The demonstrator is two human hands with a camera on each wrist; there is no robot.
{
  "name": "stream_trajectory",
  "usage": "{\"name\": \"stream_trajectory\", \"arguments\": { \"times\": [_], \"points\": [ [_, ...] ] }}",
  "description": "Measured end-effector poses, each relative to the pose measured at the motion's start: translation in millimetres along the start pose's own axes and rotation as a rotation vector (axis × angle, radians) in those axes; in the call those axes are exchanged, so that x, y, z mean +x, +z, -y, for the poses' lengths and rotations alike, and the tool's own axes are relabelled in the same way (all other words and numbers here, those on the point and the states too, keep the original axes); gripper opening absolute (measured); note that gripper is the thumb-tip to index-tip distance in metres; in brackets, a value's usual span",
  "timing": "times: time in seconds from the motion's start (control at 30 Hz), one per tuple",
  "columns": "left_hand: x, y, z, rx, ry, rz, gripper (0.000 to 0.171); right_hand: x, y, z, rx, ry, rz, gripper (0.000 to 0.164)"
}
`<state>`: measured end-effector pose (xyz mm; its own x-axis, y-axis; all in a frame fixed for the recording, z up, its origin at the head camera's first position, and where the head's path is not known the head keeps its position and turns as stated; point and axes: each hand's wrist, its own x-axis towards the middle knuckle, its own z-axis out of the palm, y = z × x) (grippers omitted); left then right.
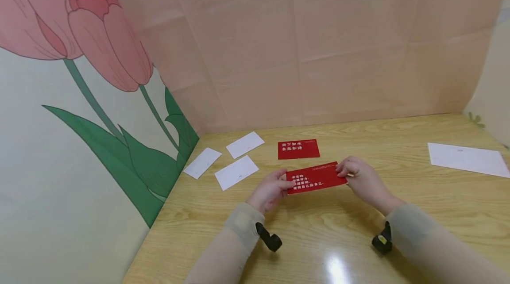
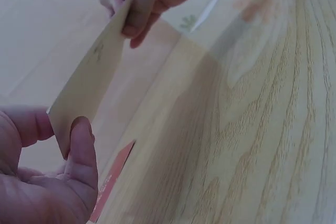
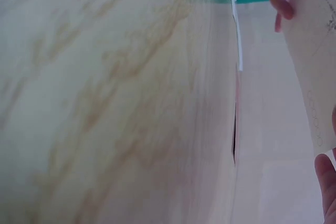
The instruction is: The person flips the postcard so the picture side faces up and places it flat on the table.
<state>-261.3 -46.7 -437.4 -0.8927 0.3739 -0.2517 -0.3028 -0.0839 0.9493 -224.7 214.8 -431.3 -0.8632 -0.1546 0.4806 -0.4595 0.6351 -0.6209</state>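
Note:
A red card (image 1: pixel 317 177) with white printed characters is held up over the table in both hands, its printed face turned to the head camera. At its left end, my left hand (image 1: pixel 272 190) pinches it between thumb and fingers. My right hand (image 1: pixel 363 181) pinches the upper right corner. In the left wrist view the card's pale back (image 2: pixel 94 77) shows, with a small dark mark. The right wrist view also shows this back (image 3: pixel 315 61), bearing a row of small outlined shapes. Just beyond, another red card (image 1: pixel 299 155) lies flat, print up.
On the left of the wooden table (image 1: pixel 318 248) lie three white cards, one of them (image 1: pixel 237 172) nearest the hands. A further white card (image 1: pixel 468 159) rests at the far right. A pinkish cloth (image 1: pixel 318 54) hangs behind, and a tulip-painted wall (image 1: pixel 91 151) stands at left.

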Motion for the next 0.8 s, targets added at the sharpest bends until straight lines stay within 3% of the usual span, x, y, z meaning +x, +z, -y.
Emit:
{"name": "stream_trajectory", "arguments": {
  "times": [0.2, 0.5, 0.57, 0.67, 0.8],
  "points": [
    [0.1, 1.3, 0.0, 0.008, 0.010, -0.006, 0.074, -0.4, -1.5, -0.3, -0.026, -0.004, 0.022, 0.033],
    [2.7, 1.8, -1.1, -0.008, 0.026, -0.070, 0.072, 4.3, 0.9, -6.2, -0.100, -0.202, -0.050, 0.038],
    [3.6, 1.6, -1.6, -0.012, 0.037, -0.077, 0.072, 5.0, -0.1, -7.0, -0.116, -0.199, -0.041, 0.036],
    [4.6, 0.8, -2.1, -0.011, 0.039, -0.090, 0.071, 5.9, -3.3, -4.1, -0.089, -0.050, 0.030, 0.025],
    [5.6, -0.2, -2.0, -0.002, 0.031, -0.110, 0.070, 7.1, -7.1, 3.4, 0.108, 0.283, 0.171, 0.025]
  ]
}}
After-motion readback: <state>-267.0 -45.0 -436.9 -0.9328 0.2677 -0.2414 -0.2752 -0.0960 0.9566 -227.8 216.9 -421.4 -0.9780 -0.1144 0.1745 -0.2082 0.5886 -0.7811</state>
